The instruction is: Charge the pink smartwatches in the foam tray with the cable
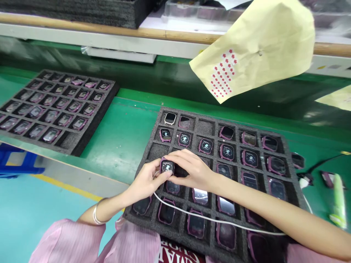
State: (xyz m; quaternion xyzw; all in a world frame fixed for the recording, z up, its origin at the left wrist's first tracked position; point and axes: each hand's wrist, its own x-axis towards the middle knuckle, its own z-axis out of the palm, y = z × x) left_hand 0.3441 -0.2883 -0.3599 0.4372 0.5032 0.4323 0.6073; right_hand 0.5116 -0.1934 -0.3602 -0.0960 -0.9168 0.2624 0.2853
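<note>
Head view: the left hand (146, 180) and right hand (193, 171) meet near the frame's centre at a smartwatch (166, 167) with a lit screen and dark purple case. The left thumb and fingers pinch the watch, while the right hand's fingers lie close together against its far side; whether that hand is gripping, I cannot tell. The watch is held over a dark grey foam tray (276, 140) that spreads around both hands, its compartments holding rows of similar watches, with a pale-cased watch (170, 118) at 12 o'clock. A white cable (219, 221) crosses the tray at 5 o'clock and passes under the right forearm. A silver bangle (95, 215) circles the left wrist, and pink sleeves (68, 241) show at 7 o'clock. A green bench mat (128, 135) lies under the tray, with a second foam tray (109, 89) of watches at 10 o'clock. A blurred yellow paper envelope (255, 47) with red star-shaped marks hangs at 1 o'clock, below a wooden rail (109, 31). A pale green stick-like object (338, 201) lies at 3 o'clock.
</note>
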